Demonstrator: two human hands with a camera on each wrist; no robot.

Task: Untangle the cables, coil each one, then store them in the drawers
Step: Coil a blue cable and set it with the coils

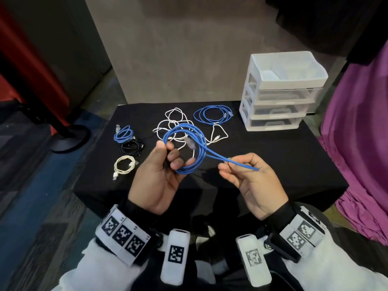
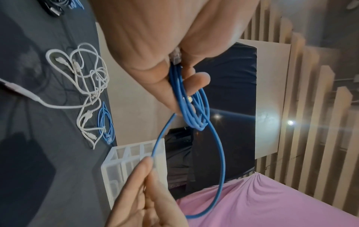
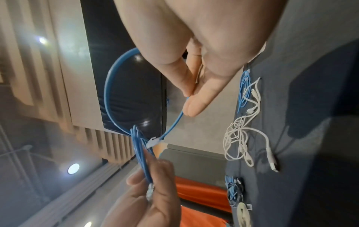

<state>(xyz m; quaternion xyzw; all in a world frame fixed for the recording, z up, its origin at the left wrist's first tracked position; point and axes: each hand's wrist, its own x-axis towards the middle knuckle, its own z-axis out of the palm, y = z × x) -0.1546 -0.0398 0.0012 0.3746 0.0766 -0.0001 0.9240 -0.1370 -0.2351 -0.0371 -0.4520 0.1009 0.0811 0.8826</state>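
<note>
My left hand (image 1: 165, 158) grips a coil of blue cable (image 1: 194, 148) above the black table (image 1: 262, 164), thumb and fingers curled round the loops. The coil (image 2: 190, 104) shows a clear plug at my palm in the left wrist view. My right hand (image 1: 237, 166) pinches the last loose loop of the same cable (image 3: 114, 86) between thumb and fingers, stretched out to the right. A tangle of white cables (image 1: 178, 124) lies on the table behind the coil. White plastic drawers (image 1: 279, 91) stand at the back right, all shut.
Coiled cables lie on the table: a blue one (image 1: 213, 114) at the back, and at the left a small blue one (image 1: 123, 134), a black one (image 1: 131, 147) and a white one (image 1: 123, 165). A pink cloth (image 1: 361, 143) hangs right. A stand base (image 1: 69, 137) sits on the floor, left.
</note>
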